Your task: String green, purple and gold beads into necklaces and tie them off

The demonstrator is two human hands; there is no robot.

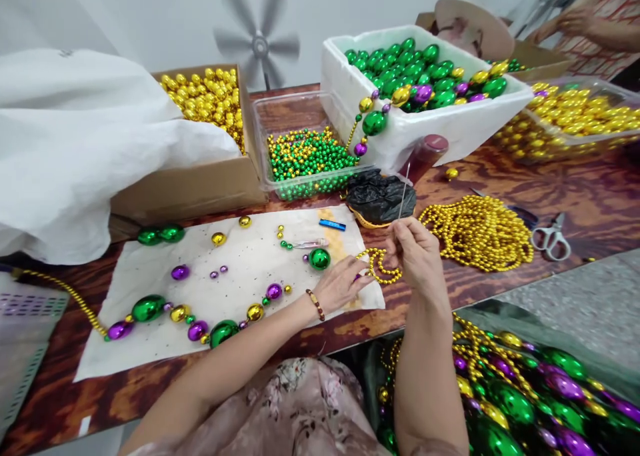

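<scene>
My right hand (pixel 416 246) is closed round a thin metal needle (pixel 404 193) that points up from its fingertips. Just to its left, my left hand (pixel 343 281) is at the cloth's right edge, its fingertips pinched at a short gold bead strand (pixel 384 273) that curls below the right hand. A purple bead shows partly by those fingertips. On the white cloth (pixel 165 263), a large green bead (pixel 319 259), a blue lighter-like stick (pixel 333 225) and tweezers (pixel 310 244) lie close by. A laid-out row of green, purple and gold beads includes a big green bead (pixel 149 308).
Behind stand a clear tub (pixel 260 146) of small beads, a white foam box (pixel 425 126) of green beads and a cardboard box (pixel 195 186) of gold ones. A gold bead pile (pixel 477 236) and scissors (pixel 551 239) lie right. A fan (pixel 260 45) spins; another person's arms (pixel 580 26) show.
</scene>
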